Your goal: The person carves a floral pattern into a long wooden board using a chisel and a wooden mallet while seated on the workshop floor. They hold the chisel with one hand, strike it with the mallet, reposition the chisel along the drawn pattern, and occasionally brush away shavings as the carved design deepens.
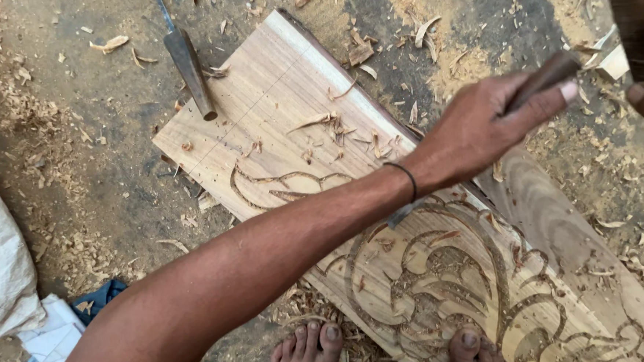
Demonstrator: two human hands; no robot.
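- A white woven sack slumps at the left edge, folded white papers and a scrap of blue cloth beside it on the dusty ground.
- A wooden-handled steel chisel lies tilted across the top left corner of the pale carved wooden plank, shavings all around.
- One forearm crosses the plank; its hand is wrapped tight around a dark wooden handle above the plank's right edge. Which hand it is, I cannot tell.
- Bare toes rest at the plank's near edge.
- A dark blurred shape fills the right corner.
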